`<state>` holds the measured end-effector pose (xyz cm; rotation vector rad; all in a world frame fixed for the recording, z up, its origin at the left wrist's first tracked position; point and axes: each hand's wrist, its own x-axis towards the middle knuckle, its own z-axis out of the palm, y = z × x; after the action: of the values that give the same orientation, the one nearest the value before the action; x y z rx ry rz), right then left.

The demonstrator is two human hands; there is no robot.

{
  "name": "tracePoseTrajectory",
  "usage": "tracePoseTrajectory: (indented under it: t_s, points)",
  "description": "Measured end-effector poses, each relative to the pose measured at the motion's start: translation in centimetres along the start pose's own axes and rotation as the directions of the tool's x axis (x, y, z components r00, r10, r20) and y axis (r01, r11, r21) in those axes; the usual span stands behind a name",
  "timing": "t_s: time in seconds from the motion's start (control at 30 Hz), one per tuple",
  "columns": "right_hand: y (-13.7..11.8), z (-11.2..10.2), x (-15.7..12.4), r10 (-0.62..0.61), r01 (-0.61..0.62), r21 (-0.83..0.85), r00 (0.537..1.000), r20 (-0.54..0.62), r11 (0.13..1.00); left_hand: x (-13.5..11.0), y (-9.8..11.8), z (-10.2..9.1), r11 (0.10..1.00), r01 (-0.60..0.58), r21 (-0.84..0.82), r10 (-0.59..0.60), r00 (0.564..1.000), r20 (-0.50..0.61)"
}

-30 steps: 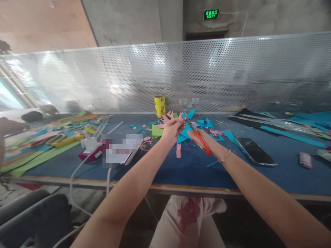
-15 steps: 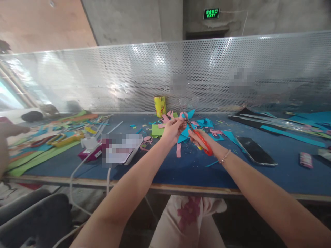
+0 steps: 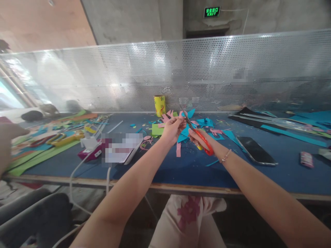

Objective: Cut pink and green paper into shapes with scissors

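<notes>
My right hand (image 3: 197, 137) is closed around the red-handled scissors (image 3: 205, 142), whose metal blades point up and away from me. My left hand (image 3: 173, 130) is closed in a pinch just left of the blades. At its fingertips shows a small piece of pink paper (image 3: 182, 113), partly hidden by the fingers and crossed by the blades. Beneath both hands lies a loose pile of blue paper scraps (image 3: 184, 135), with a pink strip (image 3: 178, 150) in front and a light green piece (image 3: 157, 130) to the left.
A yellow roll (image 3: 160, 105) stands upright by the perforated metal screen (image 3: 129, 79). A dark phone (image 3: 256, 150) lies on the right of the blue table (image 3: 186, 175). On the left are a purple power strip (image 3: 90, 154), a white cable and many paper strips. Someone's arm (image 3: 12, 132) reaches in.
My hands hold almost the same place; the scissors have shifted very slightly. At the left edge, the other person's arm has moved a little.
</notes>
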<state>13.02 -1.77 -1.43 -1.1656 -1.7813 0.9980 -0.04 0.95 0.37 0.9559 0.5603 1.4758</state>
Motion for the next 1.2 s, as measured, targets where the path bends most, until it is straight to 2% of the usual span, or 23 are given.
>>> tracePoseTrajectory:
  t_s: [0.73, 1.2]
  points:
    - [-0.9, 0.01, -0.56, 0.025, -0.025, 0.051, 1.0, -0.007, 0.998, -0.27, 0.13, 0.05, 0.999, -0.007, 0.053, 0.005, 0.999, 0.032]
    - [-0.18, 0.02, -0.1, -0.01, 0.011, 0.048, 0.999, -0.033, 0.999, -0.36, 0.15, 0.31, 0.994, -0.016, 0.105, 0.015, 1.0, 0.012]
